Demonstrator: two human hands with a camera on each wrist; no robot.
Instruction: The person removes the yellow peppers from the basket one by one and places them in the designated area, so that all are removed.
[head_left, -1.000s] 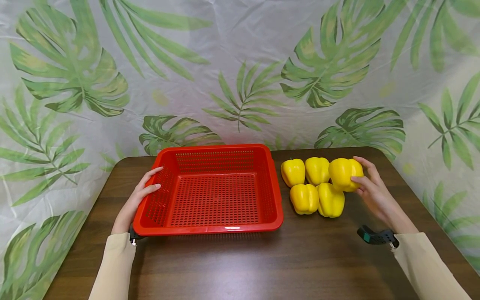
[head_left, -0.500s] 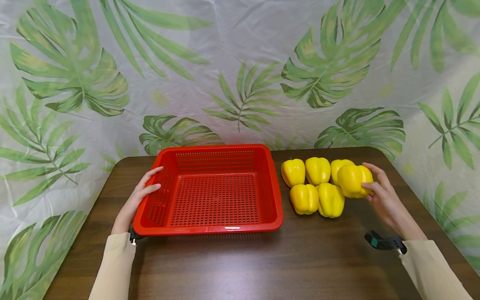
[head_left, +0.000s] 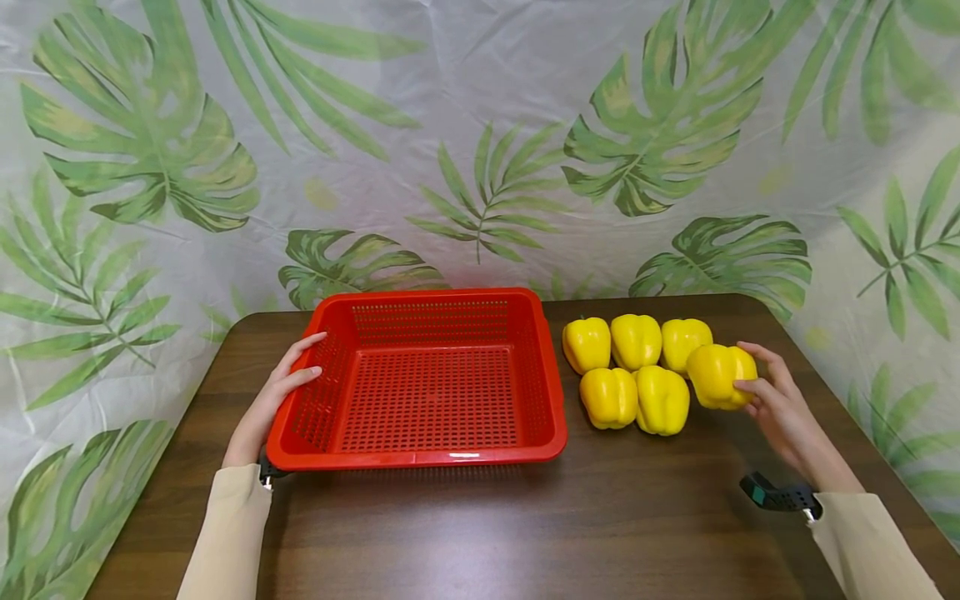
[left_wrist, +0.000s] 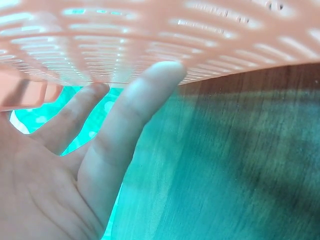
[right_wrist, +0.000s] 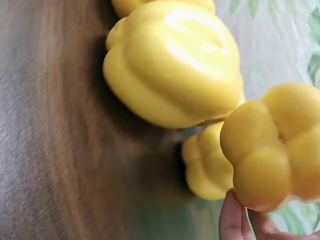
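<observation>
In the head view, my left hand point(head_left: 267, 398) lies at the left rim of a red perforated plastic basket point(head_left: 420, 458), fingers and thumb straight over its edge. The left wrist view shows the thumb point(left_wrist: 125, 120) against the slotted basket wall point(left_wrist: 210, 30). My right hand point(head_left: 791, 417) grips a yellow bell pepper point(head_left: 720, 377) by its right side. Seen from the right wrist, the held pepper point(right_wrist: 260, 175) turns its lobed end to the camera. Several more yellow bell peppers point(head_left: 660, 402) sit in two rows just left of it.
A brown wooden table point(head_left: 480, 533) carries everything. Nothing lies inside the basket. Behind the table hangs a pale cloth point(head_left: 480, 100) with green leaf prints. A black wrist strap point(head_left: 780, 493) shows at the right sleeve.
The right hand has carried its bell pepper right and toward the near side, uncovering another pepper at the right of the back row. The left hand and basket have not moved.
</observation>
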